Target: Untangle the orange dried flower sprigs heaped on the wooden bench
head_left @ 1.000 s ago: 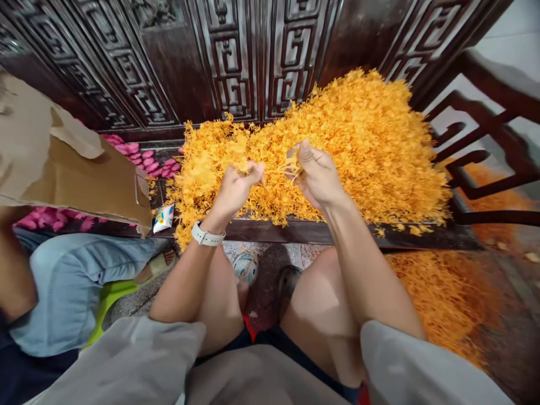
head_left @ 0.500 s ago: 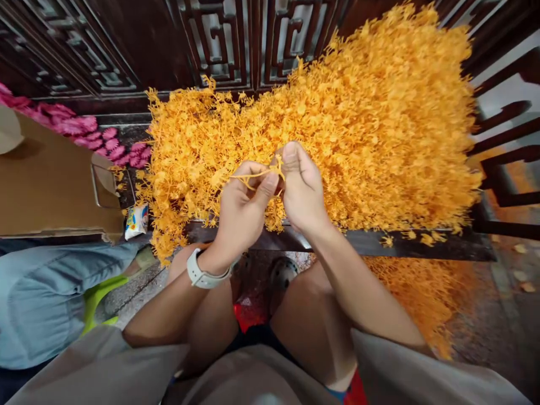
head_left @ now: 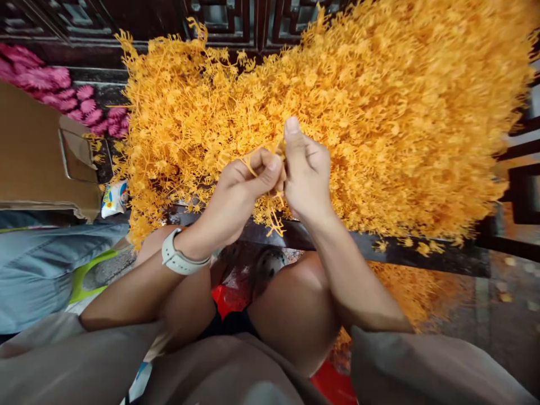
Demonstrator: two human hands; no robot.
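In the head view, my left hand [head_left: 240, 194] pinches a thin orange-yellow plastic flower sprig [head_left: 248, 163] between thumb and forefinger. Strands of it stick out above the fingers and more yellow strands hang below. My right hand [head_left: 310, 174] is curled close against the left fingertips, its thumb pointing up; part of the same yellow plastic shows between the two hands, though its grip is partly hidden. Both hands are in front of a large heap of yellow plastic flower pieces [head_left: 379, 129], which lies on a dark wooden bench [head_left: 337, 239].
On the left stand a cardboard box [head_left: 34, 152], pink flower pieces [head_left: 63, 93] and a small white packet [head_left: 115, 199]. A person's leg in light blue trousers [head_left: 37, 275] is beside me. More orange pieces [head_left: 400, 287] lie under the bench. Carved dark panels [head_left: 236, 25] rise behind.
The view has tilted down and come nearer the heap. My left fingers have closed in against my right hand, and the strands between them now point upward more.
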